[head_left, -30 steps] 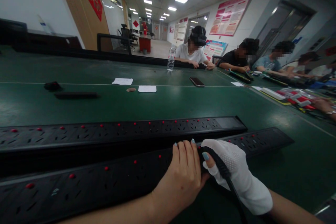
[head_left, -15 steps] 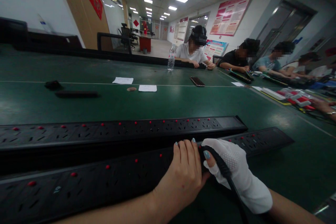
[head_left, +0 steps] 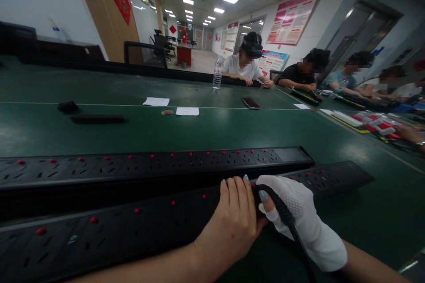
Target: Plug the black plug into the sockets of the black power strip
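Note:
Two long black power strips with red switches lie side by side on the green table (head_left: 232,128). My bare left hand (head_left: 234,221) rests on the near power strip (head_left: 133,230), fingers curled over its top, thumb touching my right hand. My right hand (head_left: 300,219), in a white glove, is closed around a black plug with its cable (head_left: 285,219), pressed against the near strip. The far power strip (head_left: 149,166) lies just behind, untouched.
On the table farther off lie two paper slips (head_left: 187,111), a phone (head_left: 249,103), a water bottle (head_left: 217,73) and dark objects (head_left: 96,118) at left. Several people sit along the far and right sides, with red and white parts (head_left: 375,124) at right.

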The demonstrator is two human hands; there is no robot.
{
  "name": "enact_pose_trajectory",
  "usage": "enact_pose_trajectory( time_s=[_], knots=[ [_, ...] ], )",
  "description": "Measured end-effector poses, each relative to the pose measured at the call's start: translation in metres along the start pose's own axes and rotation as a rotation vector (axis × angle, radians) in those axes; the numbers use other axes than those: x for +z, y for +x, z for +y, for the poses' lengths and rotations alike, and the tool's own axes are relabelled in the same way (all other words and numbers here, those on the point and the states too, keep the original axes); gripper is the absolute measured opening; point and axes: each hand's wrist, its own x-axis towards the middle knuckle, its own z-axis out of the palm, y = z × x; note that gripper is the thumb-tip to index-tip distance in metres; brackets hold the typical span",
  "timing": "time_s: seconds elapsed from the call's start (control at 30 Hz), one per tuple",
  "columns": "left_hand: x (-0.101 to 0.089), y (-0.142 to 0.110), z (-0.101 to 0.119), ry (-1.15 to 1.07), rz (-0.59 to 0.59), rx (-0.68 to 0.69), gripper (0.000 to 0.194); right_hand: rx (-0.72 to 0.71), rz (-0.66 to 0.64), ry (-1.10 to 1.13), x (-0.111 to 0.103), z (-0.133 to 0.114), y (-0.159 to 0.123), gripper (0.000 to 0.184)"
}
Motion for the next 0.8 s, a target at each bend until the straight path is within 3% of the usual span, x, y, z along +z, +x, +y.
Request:
enact_pose_trajectory(
  time_s=[0.8],
  knots=[
    [0.0027, -0.0004, 0.0011, 0.013, 0.028, -0.009, 0.054, -0.037, 0.046, 0.014, 0.0004, 0.0001, 0.0008, 0.015]
  ],
)
